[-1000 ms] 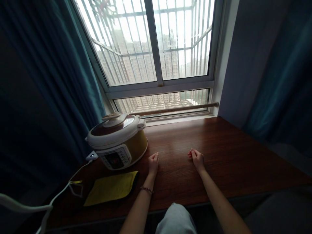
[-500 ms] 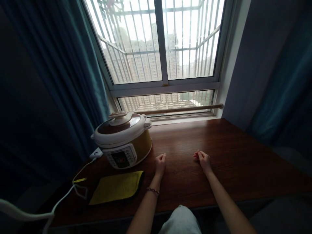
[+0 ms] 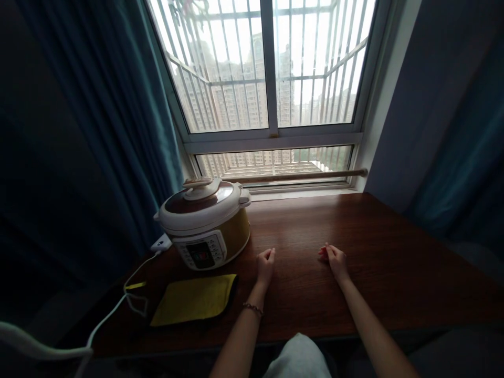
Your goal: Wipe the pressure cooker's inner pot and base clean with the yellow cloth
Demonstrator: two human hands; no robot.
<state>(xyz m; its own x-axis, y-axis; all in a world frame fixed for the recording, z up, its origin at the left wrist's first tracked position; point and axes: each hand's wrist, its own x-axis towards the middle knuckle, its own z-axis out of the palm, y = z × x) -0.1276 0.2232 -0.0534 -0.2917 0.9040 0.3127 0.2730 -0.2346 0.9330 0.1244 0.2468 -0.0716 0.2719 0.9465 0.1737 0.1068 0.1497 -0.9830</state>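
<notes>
My left hand (image 3: 266, 263) rests on the brown wooden table (image 3: 299, 299), curled into a loose fist, with a bracelet (image 3: 253, 308) around the wrist. To its right, apart from it, my right hand (image 3: 334, 259) also lies on the tabletop. Its fingers are curled in and look reddish at the tips. Nothing shows in either hand. Nearest to my left hand are a white and gold electric pressure cooker (image 3: 236, 231), lid on, and a yellow cloth (image 3: 192, 300) with a dark edge lying flat in front of the cooker.
A white power strip (image 3: 161, 243) sits left of the cooker, its white cord (image 3: 106, 317) running down the table's left side. A yellow strip (image 3: 136, 285) lies by the cord. Behind the table is a barred window (image 3: 271, 79), with blue curtains (image 3: 129, 115) at the left.
The whole view has shifted slightly, so things appear a little farther right. Both hands stay curled in about the same places on the table.
</notes>
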